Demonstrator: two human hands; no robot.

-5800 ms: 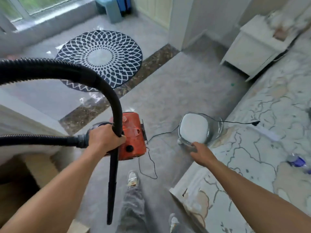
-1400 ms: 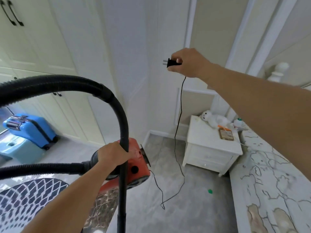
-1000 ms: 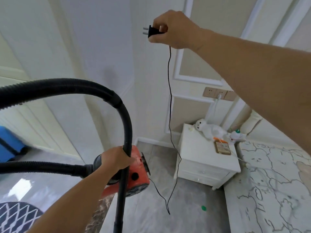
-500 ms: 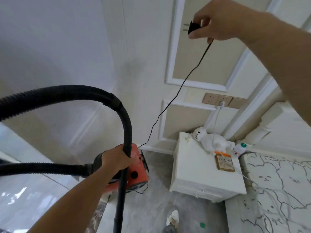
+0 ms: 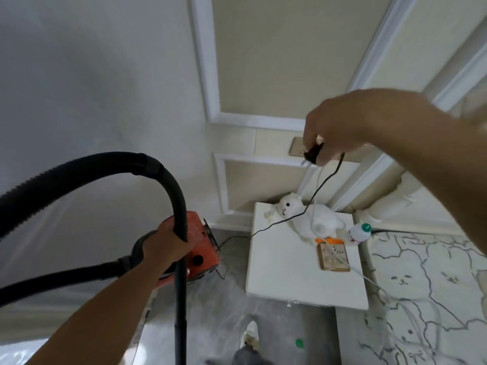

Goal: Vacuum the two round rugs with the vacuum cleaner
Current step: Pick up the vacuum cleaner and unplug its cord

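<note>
Left of the nightstand (image 5: 284, 275), your left hand (image 5: 166, 246) grips the vacuum cleaner (image 5: 201, 250). Above it, your right hand (image 5: 334, 125) pinches the plug (image 5: 312, 155) near the wall socket (image 5: 296, 147). You're powering up, so align prongs with slots; the rugs are out of view.

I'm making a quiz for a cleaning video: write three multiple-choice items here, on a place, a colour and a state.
1. The white plush toy lies: A on the floor; B on the white square nightstand; C on the bed.
2. The vacuum cleaner body is: A orange; B blue; C green.
3. The black plug is: A in the socket; B on the floor; C pinched in the right hand, unplugged.
B: the toy rests on the nightstand's top. A: orange casing beside the left hand. C: bare prongs show.
</note>
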